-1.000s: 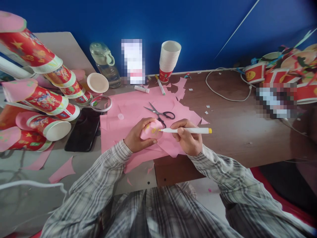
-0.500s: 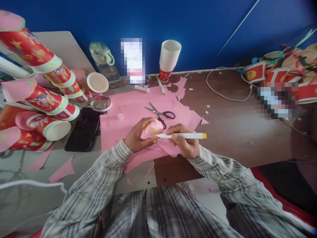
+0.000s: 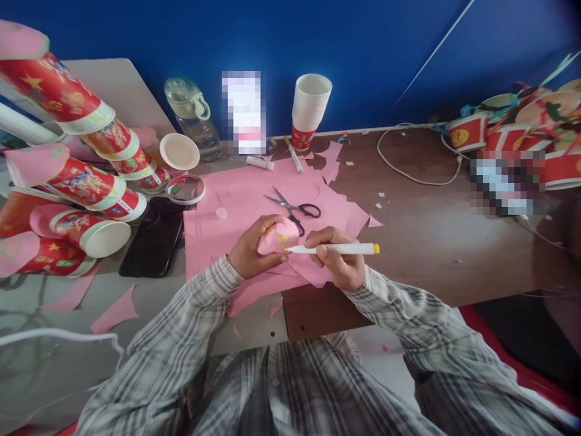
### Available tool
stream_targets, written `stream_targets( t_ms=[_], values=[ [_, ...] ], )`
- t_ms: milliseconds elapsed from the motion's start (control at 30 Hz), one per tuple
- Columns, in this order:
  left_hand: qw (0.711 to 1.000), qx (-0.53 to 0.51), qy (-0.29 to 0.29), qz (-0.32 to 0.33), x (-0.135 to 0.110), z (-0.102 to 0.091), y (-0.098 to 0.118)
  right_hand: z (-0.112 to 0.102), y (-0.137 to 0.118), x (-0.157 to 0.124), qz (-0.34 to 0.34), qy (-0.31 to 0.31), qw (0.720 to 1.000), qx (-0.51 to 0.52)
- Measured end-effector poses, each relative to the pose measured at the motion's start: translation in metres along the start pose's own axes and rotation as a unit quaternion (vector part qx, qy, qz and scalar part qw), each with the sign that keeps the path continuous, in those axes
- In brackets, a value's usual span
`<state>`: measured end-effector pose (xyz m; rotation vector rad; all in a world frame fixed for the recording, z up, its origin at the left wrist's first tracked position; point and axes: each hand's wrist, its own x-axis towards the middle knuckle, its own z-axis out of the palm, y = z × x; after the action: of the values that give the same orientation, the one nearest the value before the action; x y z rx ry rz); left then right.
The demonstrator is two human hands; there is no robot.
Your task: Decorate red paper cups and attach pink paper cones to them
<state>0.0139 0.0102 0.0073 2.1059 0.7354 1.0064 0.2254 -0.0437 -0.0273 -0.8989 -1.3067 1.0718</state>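
My left hand [image 3: 249, 248] is wrapped round a cup covered in pink paper [image 3: 278, 235], lying on its side with faint yellow marks on it. My right hand [image 3: 338, 261] grips a white marker with a yellow end cap [image 3: 338, 248], held level, its tip touching the pink-covered cup. Both hands rest over sheets of pink paper [image 3: 240, 203] spread on the brown desk [image 3: 431, 242]. Black-handled scissors [image 3: 295, 208] lie open just beyond the hands.
A heap of red printed paper cups [image 3: 77, 181] fills the left; more decorated cups [image 3: 521, 133] sit at the right. A white cup stack [image 3: 311, 106], water bottle [image 3: 193, 115], tape roll [image 3: 185, 189], black phone [image 3: 153, 239], glue stick [image 3: 259, 162], a second marker [image 3: 295, 157] and a white cable [image 3: 408, 169] lie behind.
My right hand has drawn the marker down and to the left, its tip moving lower on the pink-covered cup. The left hand has stayed put.
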Motion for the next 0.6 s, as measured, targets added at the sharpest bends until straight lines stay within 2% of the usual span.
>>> stream_targets(
  t_ms=[133, 400, 600],
  values=[
    [1.000, -0.002, 0.000, 0.002, -0.0003, 0.0000, -0.0005, -0.0003, 0.0020, -0.0010, -0.021, -0.029, 0.999, -0.008],
    [1.000, 0.005, 0.001, 0.002, -0.0004, 0.0004, -0.0012, 0.0032, -0.0005, -0.0024, -0.025, -0.024, 0.999, -0.011],
    [1.000, -0.006, 0.002, 0.002, 0.0007, 0.0004, 0.0013, 0.0047, -0.0018, 0.0038, 0.002, -0.019, 0.996, 0.090]
  ],
)
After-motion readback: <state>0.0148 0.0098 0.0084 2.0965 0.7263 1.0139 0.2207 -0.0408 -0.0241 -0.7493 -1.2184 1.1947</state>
